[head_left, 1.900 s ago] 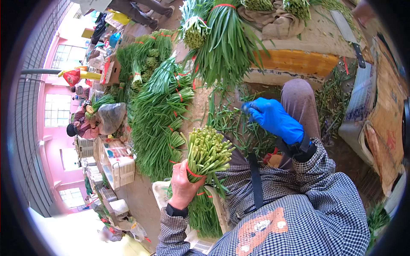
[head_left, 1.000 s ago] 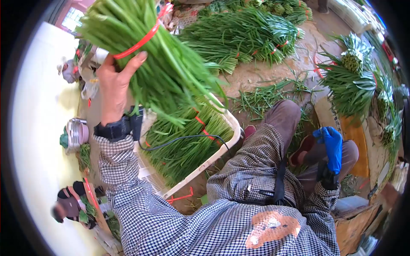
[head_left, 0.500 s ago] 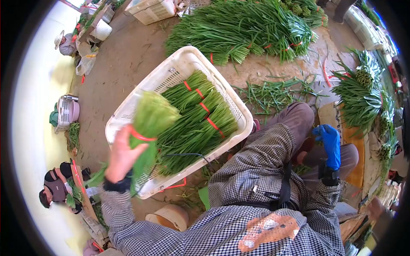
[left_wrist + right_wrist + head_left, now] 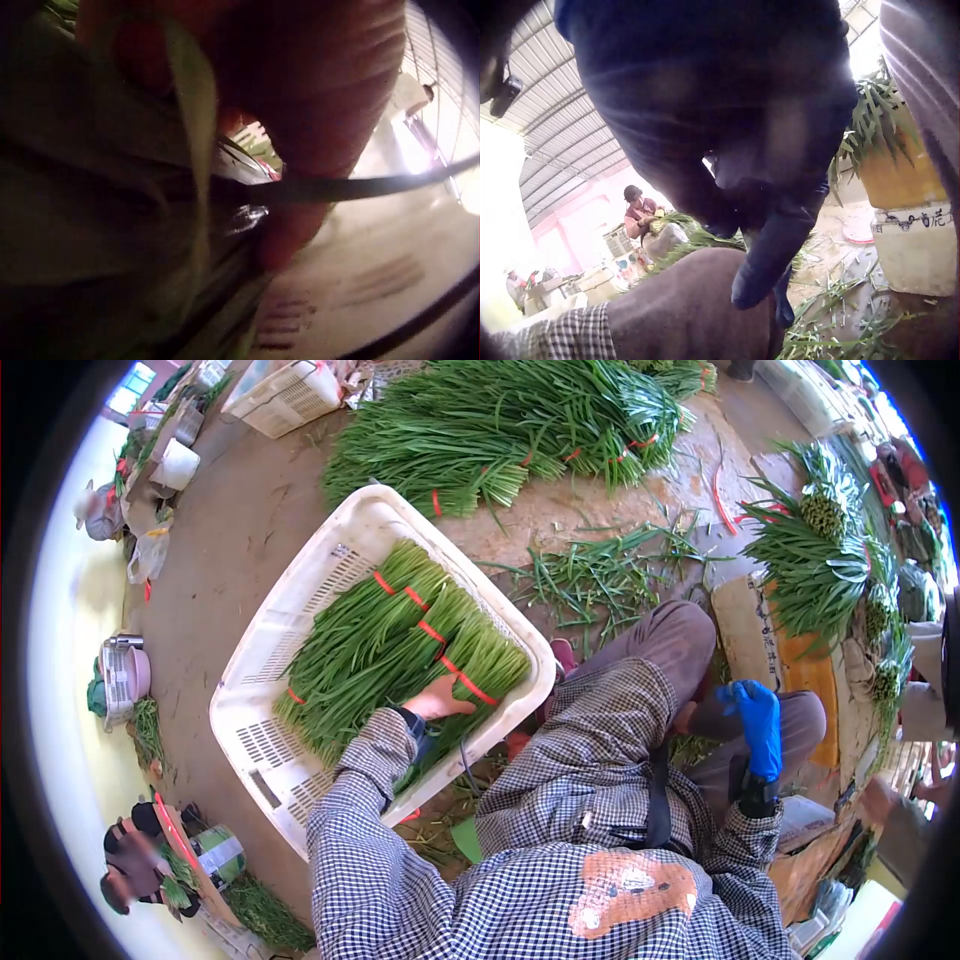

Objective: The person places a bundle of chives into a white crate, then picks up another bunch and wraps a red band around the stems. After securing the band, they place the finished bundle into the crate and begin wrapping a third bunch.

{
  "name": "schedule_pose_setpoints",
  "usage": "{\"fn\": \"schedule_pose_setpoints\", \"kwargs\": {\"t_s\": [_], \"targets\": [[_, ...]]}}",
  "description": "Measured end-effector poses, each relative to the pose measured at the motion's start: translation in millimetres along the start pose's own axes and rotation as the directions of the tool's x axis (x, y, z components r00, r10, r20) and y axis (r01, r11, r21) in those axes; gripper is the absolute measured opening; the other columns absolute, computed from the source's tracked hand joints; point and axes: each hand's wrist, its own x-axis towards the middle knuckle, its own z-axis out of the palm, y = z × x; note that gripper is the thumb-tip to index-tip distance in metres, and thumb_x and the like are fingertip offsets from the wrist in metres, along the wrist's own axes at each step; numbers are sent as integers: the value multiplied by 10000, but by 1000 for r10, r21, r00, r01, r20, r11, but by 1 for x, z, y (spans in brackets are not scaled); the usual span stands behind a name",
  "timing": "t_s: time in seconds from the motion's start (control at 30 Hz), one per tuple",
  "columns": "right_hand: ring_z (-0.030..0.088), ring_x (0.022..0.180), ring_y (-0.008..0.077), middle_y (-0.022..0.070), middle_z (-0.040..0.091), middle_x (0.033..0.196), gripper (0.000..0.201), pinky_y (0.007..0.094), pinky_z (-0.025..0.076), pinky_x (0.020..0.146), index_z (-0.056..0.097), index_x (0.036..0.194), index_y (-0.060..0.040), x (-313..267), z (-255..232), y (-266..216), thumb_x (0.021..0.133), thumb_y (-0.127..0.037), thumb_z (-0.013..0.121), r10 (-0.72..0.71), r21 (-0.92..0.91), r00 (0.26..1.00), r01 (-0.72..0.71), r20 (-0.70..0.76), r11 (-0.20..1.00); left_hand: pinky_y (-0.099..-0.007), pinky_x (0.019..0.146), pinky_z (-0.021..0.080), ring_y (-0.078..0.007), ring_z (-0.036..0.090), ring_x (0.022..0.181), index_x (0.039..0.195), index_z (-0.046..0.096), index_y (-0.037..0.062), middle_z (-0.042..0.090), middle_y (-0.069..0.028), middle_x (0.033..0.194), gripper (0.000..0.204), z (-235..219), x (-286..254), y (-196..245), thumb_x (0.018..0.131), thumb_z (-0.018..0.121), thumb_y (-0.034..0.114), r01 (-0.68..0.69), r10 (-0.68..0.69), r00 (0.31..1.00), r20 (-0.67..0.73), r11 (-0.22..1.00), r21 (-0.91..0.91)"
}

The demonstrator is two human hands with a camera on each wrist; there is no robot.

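My bare left hand (image 4: 436,701) is down inside a white plastic crate (image 4: 236,685), at its near right side. It grips a bundle of garlic chives (image 4: 452,740), partly hidden by the hand and sleeve; the left wrist view shows fingers and thumb (image 4: 289,236) around dark leaves. Beside it, several chive bundles (image 4: 350,620) with red ties lie in rows, cut ends toward the far right. My right hand (image 4: 757,728), in a blue glove, hangs over my knee with loosely bent fingers and nothing in it.
A long heap of tied chives (image 4: 500,425) lies on the floor beyond the crate. Loose trimmings (image 4: 600,575) are scattered before my knees. More bundles (image 4: 815,575) rest on a low stand at the right. Another white crate (image 4: 290,402) is at the back left. People sit farther off.
My left hand has carried the red-tied chive bundle from the work area on the right, over the crate, and down into its near right side. The gloved right hand has drawn back to my knee.
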Motion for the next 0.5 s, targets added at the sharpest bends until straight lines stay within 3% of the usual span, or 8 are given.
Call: {"fn": "schedule_pose_setpoints", "kwargs": {"t_s": [0.03, 0.17, 0.23, 0.27, 0.33, 0.37, 0.5], "targets": [[627, 601, 148, 91, 679, 764, 195, 273, 484, 584, 673, 832, 22, -1, 2, -3, 867, -102, 527, 21, -5, 1000, -21, 13, 1000, -347, 982, 393, -316, 530, 1139, 1259, 476, -38, 557, -220, 1224, 834, 7, 5, -3, 615, 812, 371, 37, -37, 999, -11, 996, 86], [630, 606, 153, 98, 678, 767, 193, 280, 486, 589, 673, 831, 23, 1, 12, -10, 866, -103, 531, 5, -15, 999, -5, 35, 1000, -353, 1042, 335, -335, 427, 1241, 1330, 381, -54, 439, -249, 1337, 964, 13, 3, 7, 631, 807, 456, 66, -66, 997, 34, 998, 14], [631, 609, 159, 102, 676, 763, 190, 283, 488, 596, 671, 835, 27, 2, 16, -6, 864, -101, 534, -9, -39, 999, 11, 53, 999, -444, 976, 374, -386, 453, 1165, 1330, 370, -20, 476, -229, 1252, 964, 32, -2, 0, 613, 812, 452, 174, -99, 975, -198, 894, 412], [631, 609, 159, 102, 676, 763, 190, 283, 488, 596, 671, 835, 27, 1, 17, -4, 864, -101, 534, -4, -39, 998, 7, 61, 999, -444, 976, 374, -386, 453, 1165, 1330, 370, -20, 476, -229, 1252, 964, 42, -1, -6, 613, 812, 452, 181, -108, 975, -195, 894, 411], [633, 613, 162, 105, 677, 767, 188, 284, 488, 598, 669, 838, 29, 3, 18, -12, 864, -100, 535, -15, -166, 997, 26, 70, 986, -512, 862, 395, -408, 476, 1055, 1276, 389, 8, 493, -202, 1128, 900, 58, 4, -4, 603, 806, 437, 222, 60, 917, -395, 746, 628], [633, 613, 162, 105, 677, 767, 188, 284, 488, 598, 669, 838, 29, 4, 15, -16, 864, -100, 535, -11, -174, 998, 21, 61, 984, -515, 796, 404, -375, 501, 997, 1139, 448, 29, 505, -173, 1049, 750, 65, 8, -4, 598, 814, 399, 233, 118, 884, -452, 727, 646], [625, 606, 164, 114, 679, 783, 195, 280, 485, 594, 661, 834, 42, 3, 17, -21, 873, -96, 528, -25, -124, 997, 34, 79, 992, -522, 811, 408, -400, 496, 1042, 1156, 428, 34, 507, -182, 1085, 776, 58, 11, -9, 590, 820, 392, 222, 84, 911, -404, 726, 651]]}}
